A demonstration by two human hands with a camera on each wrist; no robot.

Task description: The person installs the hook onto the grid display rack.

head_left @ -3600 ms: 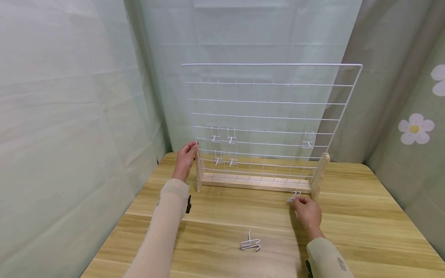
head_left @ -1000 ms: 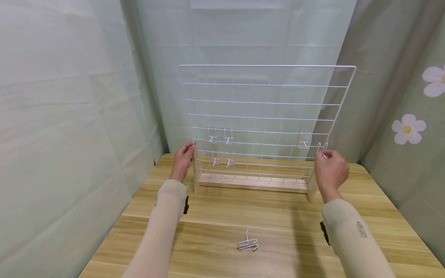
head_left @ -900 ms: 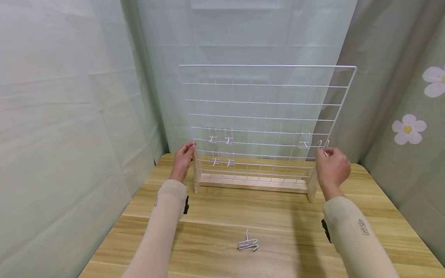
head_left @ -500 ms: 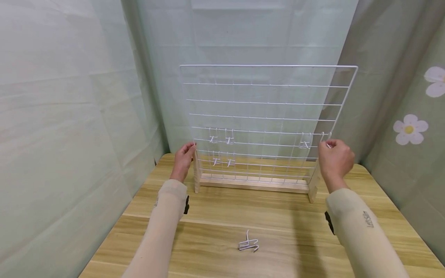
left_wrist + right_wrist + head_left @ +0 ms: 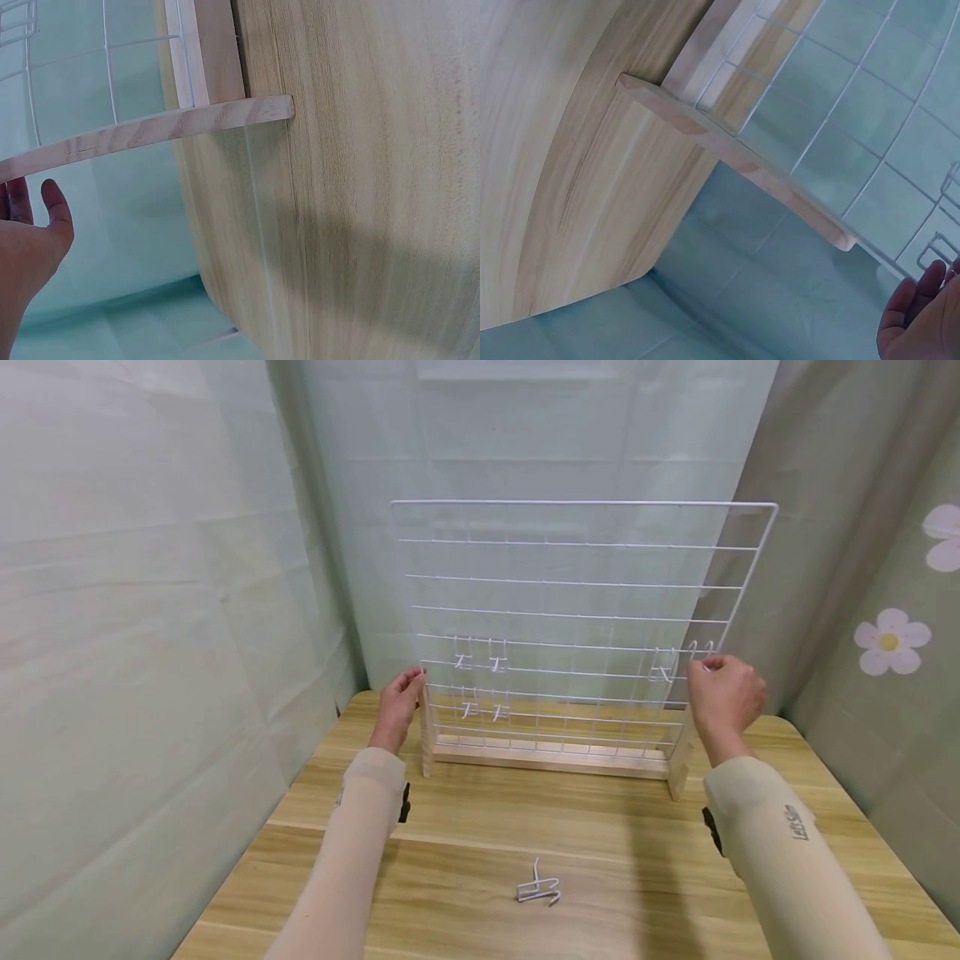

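A white wire grid panel (image 5: 585, 502) stands upright in a wooden base (image 5: 551, 757). My left hand (image 5: 399, 706) holds the panel's left edge at the top of the wooden upright (image 5: 150, 130); some fingertips are hidden behind it. With the fingers of my right hand (image 5: 723, 706) I pinch a white double-wire hook (image 5: 935, 249) at the panel's right edge. Its curved ends are up at a horizontal wire; whether they catch it I cannot tell. Just left of it hangs another hook (image 5: 662, 672). Several more hooks (image 5: 462, 660) hang at the panel's left side.
One loose white hook (image 5: 537, 890) lies on the wooden table (image 5: 465, 860) in front of the base. Pale green curtains (image 5: 150, 610) enclose the table at the left, back and right, with flower prints on the right one.
My right hand has picked up a hook from the table by the base's right end and raised it to the panel's right edge. The left hand keeps its place.
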